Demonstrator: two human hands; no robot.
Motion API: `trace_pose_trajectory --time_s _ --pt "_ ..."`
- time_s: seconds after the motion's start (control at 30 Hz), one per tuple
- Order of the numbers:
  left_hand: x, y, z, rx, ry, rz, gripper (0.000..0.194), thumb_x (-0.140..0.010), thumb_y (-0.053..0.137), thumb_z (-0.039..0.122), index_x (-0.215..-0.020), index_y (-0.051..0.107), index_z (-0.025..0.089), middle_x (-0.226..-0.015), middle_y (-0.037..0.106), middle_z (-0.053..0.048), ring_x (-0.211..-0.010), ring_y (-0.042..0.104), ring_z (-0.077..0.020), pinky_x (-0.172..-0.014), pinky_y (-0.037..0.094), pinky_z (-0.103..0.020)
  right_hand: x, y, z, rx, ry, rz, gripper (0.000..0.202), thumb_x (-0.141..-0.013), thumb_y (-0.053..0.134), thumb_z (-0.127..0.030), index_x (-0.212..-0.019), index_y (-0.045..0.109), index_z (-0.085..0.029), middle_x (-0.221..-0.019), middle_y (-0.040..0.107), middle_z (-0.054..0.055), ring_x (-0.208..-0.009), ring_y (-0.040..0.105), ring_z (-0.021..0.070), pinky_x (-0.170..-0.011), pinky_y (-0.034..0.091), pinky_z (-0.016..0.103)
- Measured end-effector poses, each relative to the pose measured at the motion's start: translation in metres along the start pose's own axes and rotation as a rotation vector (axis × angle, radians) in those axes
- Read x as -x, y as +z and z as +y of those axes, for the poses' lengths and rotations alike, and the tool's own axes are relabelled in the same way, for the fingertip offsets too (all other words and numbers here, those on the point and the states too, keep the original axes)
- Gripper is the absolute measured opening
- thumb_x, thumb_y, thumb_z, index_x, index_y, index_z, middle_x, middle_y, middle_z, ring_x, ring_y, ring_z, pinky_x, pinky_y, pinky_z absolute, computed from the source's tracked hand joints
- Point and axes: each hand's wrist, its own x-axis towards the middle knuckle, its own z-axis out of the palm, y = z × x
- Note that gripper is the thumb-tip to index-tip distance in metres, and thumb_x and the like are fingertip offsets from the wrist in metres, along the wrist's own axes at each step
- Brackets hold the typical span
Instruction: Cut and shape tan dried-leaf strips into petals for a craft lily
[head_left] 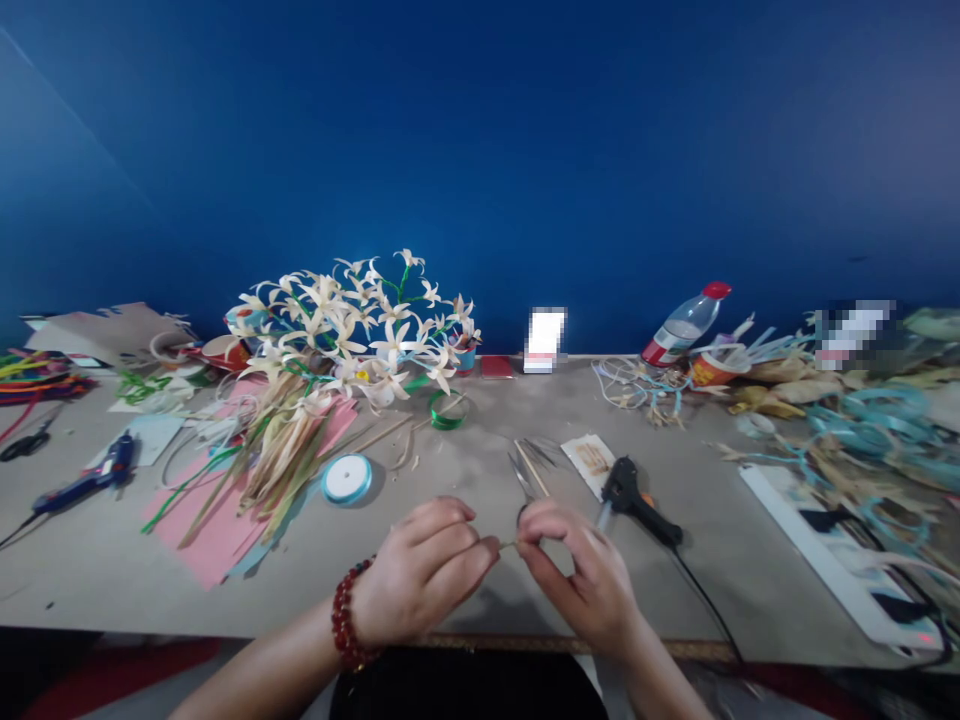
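Note:
Over the front of the table, my left hand [429,568] and my right hand [581,570] pinch a thin yellowish strand [508,545] between them. Only a short bit of it shows between the fingertips, so I cannot tell its kind. A red bead bracelet circles my left wrist. Scissors [520,475] lie just beyond my right fingers, partly hidden by them, with a thin wooden stick [531,468] alongside. To the right of my right hand rests a black glue gun [637,500], its nozzle end by a small white packet [590,462].
White flowers on green stems [352,325] stand at the back left, above dried husk strips [274,455] on pink paper [206,520]. A ribbon spool [347,480], blue glue gun [97,480], tilted bottle [684,325] and white power strip [814,550] lie around.

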Motion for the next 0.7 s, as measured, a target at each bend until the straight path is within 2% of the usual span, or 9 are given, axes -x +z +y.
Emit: trace_pose_trajectory --time_s 0.27,0.5,0.7 --pt "-0.0024 -0.0080 -0.0037 -0.040 0.148 -0.111 0.017 -0.091 0.053 0.010 -0.105 0.064 0.009 -0.070 0.068 -0.004 -0.070 0.063 -0.0164 -0.090 0.057 -0.036 0.0086 -0.0035 -0.0015 0.056 0.003 0.051 0.016 -0.087 0.060 -0.012 -0.095 0.057 -0.025 -0.082 0.067 0.002 -0.078 0.067 0.0184 -0.072 0.054 0.028" --pt "-0.0083 -0.0103 -0.0046 -0.043 0.165 -0.123 0.020 -0.094 0.048 0.012 -0.107 0.063 0.011 -0.070 0.069 -0.004 -0.071 0.064 -0.0167 -0.089 0.058 -0.036 0.0063 -0.0053 -0.0063 0.046 -0.024 0.083 0.023 -0.085 0.060 -0.008 -0.100 0.059 -0.026 -0.085 0.070 0.003 -0.081 0.069 0.0190 -0.074 0.056 0.029" --pt "-0.0049 -0.0083 -0.0076 -0.039 0.165 -0.132 0.020 -0.091 0.053 0.010 -0.108 0.064 0.010 -0.075 0.072 -0.005 -0.075 0.065 -0.0176 -0.090 0.057 -0.036 0.0045 -0.0053 -0.0081 0.034 -0.042 0.080 0.029 -0.085 0.060 -0.005 -0.106 0.060 -0.026 -0.090 0.073 0.005 -0.086 0.071 0.0198 -0.077 0.058 0.031"
